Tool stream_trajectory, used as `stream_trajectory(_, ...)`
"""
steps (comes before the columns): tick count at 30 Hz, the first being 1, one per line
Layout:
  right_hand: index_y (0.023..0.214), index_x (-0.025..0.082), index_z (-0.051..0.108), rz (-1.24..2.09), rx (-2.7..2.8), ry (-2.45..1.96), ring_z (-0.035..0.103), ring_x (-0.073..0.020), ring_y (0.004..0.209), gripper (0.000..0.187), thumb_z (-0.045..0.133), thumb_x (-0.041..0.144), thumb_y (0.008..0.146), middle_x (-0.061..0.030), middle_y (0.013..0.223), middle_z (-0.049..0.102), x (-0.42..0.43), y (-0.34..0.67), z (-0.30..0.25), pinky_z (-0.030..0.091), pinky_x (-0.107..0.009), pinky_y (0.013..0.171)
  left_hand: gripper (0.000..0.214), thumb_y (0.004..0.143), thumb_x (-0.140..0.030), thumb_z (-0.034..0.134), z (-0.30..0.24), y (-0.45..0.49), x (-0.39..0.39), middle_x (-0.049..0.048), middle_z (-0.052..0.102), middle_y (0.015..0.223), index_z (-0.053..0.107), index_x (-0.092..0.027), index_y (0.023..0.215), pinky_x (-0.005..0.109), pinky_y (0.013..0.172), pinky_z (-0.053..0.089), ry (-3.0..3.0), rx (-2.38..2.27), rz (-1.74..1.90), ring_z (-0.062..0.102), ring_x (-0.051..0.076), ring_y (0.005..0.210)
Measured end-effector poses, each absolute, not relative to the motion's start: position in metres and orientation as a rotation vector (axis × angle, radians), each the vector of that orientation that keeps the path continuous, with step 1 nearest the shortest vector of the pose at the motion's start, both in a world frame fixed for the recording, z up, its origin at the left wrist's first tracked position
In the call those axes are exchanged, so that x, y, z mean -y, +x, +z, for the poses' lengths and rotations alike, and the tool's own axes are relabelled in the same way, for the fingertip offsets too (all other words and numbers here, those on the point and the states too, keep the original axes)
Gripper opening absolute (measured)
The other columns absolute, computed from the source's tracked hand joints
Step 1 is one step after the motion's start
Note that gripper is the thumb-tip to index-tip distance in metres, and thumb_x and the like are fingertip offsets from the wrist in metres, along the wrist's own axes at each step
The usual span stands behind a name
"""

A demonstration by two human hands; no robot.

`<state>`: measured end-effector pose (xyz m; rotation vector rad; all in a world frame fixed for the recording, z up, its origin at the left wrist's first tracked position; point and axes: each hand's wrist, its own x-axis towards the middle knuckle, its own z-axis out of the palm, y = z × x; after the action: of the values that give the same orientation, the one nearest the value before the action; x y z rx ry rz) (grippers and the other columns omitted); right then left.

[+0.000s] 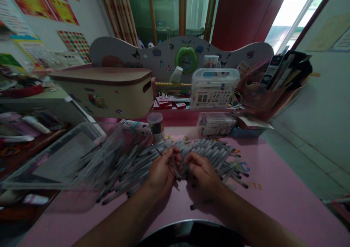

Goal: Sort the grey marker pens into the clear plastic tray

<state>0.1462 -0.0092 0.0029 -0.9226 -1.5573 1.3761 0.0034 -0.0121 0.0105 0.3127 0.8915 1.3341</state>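
A big heap of grey pens (pixel 142 159) with dark tips lies spread across the pink desk (pixel 273 203). Both hands work at the middle of the heap. My left hand (pixel 161 172) is closed around a pen (pixel 175 168), fingers curled over it. My right hand (pixel 201 174) is closed too, its fingers pinched at the same pen or one beside it; I cannot tell which. A single dark cap or pen end (pixel 193 207) lies on the desk just in front of my right wrist.
A clear plastic box (pixel 57 159) lies tipped at the left with pens spilling from it. Behind the heap stand a small jar (pixel 155 124), a carton (pixel 135 127), clear cases (pixel 214 88) and a cream storage box (pixel 109 92). Cluttered shelves fill the left side.
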Motion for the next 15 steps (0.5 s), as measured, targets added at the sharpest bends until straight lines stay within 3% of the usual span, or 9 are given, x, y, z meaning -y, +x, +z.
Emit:
stream_trajectory(4,0.105,0.026,0.055,0.892,1.522,-1.069,0.057,-0.0191,0.078,0.02,0.044,0.018,0.089,-0.0013,0.084,0.059,0.008,0.15,0.003,0.044,-0.031,0.073,0.013,0.085,-0.015,0.052,0.015,0.004,0.015,0.0091,0.069,0.082,0.064,-0.013,0.09,0.034,0.068,0.057,0.136,-0.799,1.058,0.068,0.018,0.07)
stream_trajectory(7,0.115,0.024,0.052,0.585,1.775,-1.025,0.056,-0.0215,0.087,0.025,0.043,0.017,0.093,-0.0059,0.095,0.06,0.009,0.147,0.0,0.044,-0.035,0.079,0.014,0.086,-0.016,0.052,0.011,0.015,0.021,0.013,0.071,0.087,0.065,-0.012,0.087,0.037,0.073,0.057,0.096,-0.673,0.915,0.071,0.023,0.081)
stream_trajectory(10,0.108,0.02,0.056,0.358,2.062,-0.936,0.052,-0.0237,0.085,0.022,0.04,0.015,0.093,-0.0091,0.094,0.061,0.011,0.139,-0.005,0.041,-0.039,0.079,0.018,0.087,-0.016,0.048,0.003,0.024,0.024,0.0108,0.071,0.076,0.065,-0.012,0.08,0.037,0.075,0.057,0.04,-0.648,0.972,0.071,0.023,0.079)
stream_trajectory(15,0.099,0.017,0.059,0.282,2.285,-0.965,0.049,-0.0256,0.089,0.012,0.049,0.019,0.092,-0.0099,0.094,0.061,0.011,0.135,-0.003,0.038,-0.042,0.084,0.027,0.09,-0.012,0.043,0.002,0.026,0.021,0.0086,0.068,0.07,0.062,-0.011,0.071,0.024,0.068,0.056,-0.113,-0.694,1.096,0.068,0.014,0.067)
